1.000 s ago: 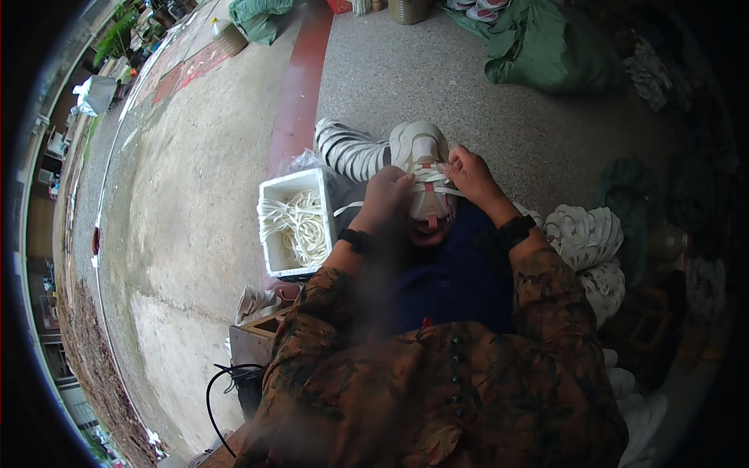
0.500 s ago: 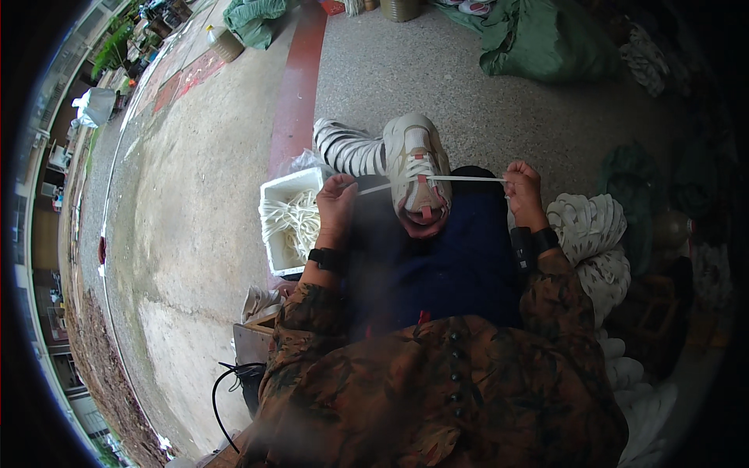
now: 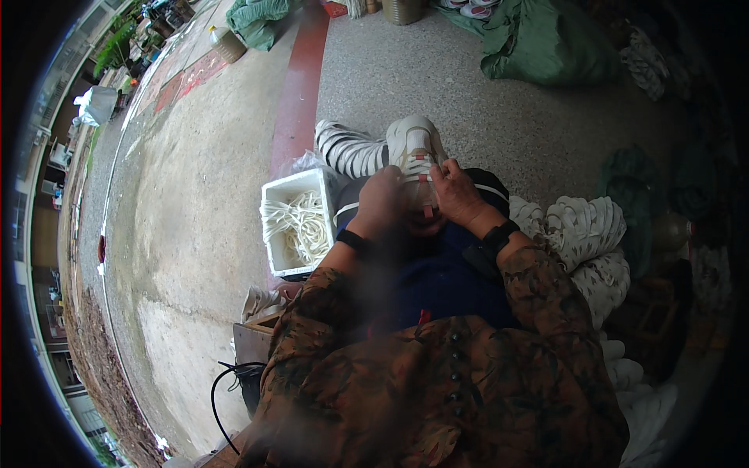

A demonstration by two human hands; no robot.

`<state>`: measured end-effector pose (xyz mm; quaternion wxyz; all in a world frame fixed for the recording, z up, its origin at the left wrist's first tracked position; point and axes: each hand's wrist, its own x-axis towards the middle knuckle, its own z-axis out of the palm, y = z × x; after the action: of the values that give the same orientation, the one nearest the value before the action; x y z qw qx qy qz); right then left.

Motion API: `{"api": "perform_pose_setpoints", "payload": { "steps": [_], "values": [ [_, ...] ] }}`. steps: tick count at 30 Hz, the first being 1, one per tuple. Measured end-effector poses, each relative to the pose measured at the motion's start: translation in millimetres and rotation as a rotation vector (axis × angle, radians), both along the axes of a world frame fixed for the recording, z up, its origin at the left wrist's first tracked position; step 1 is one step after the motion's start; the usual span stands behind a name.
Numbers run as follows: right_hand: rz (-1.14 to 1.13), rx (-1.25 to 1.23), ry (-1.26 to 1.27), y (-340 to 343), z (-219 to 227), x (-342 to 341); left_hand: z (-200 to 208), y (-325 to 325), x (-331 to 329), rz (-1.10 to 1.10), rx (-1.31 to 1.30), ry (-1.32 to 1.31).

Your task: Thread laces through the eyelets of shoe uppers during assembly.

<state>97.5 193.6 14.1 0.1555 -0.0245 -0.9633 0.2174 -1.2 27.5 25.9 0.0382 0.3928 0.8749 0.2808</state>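
Note:
A beige and white sneaker (image 3: 418, 139) with coral trim lies across my lap, toe pointing away from me, white lace crossing its front. My left hand (image 3: 380, 199) is curled against the sneaker's left side at the eyelets; its fingertips are partly hidden and blurred. On the opposite side, my right hand (image 3: 460, 195) pinches at the eyelet edge with bent fingers. A loose stretch of white shoelace (image 3: 491, 189) trails from beside the right hand over my knee, and another stretch shows left of the left hand. What the fingertips hold is largely covered.
Left of my knees stands a white foam box (image 3: 271, 234) full of white laces. Beyond it lies a row of nested white shoes (image 3: 351, 147). More stacked shoes (image 3: 585, 226) stand on my right. A green sack (image 3: 546, 47) sits far right; a plastic jug (image 3: 226, 44) stands far left.
Both hands have come inward from wide apart to the sneaker's two sides. The lace, earlier stretched straight between them, now hangs slack at either side.

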Motion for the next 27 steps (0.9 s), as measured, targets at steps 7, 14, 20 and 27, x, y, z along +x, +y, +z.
{"api": "perform_pose_setpoints", "payload": {
  "steps": [7, 14, 20, 27],
  "values": [
    [-0.09, 0.092, -0.169, 4.6, 25.6, -13.4, 8.0, 4.0, -30.6, -0.095, -0.058, 0.027],
    [-0.118, -0.043, -0.086, 7.0, 32.9, -10.9, -8.6, 10.1, -53.8, -0.157, 0.008, 0.08],
    [-0.036, -0.132, -0.065, 22.0, 29.0, -15.9, 12.4, 8.0, -43.5, -0.05, 0.156, -0.218],
    [0.242, 0.32, 0.131, 32.4, 22.8, -4.1, 12.7, 4.7, -40.8, 0.035, 0.282, -0.235]
  ]
}}
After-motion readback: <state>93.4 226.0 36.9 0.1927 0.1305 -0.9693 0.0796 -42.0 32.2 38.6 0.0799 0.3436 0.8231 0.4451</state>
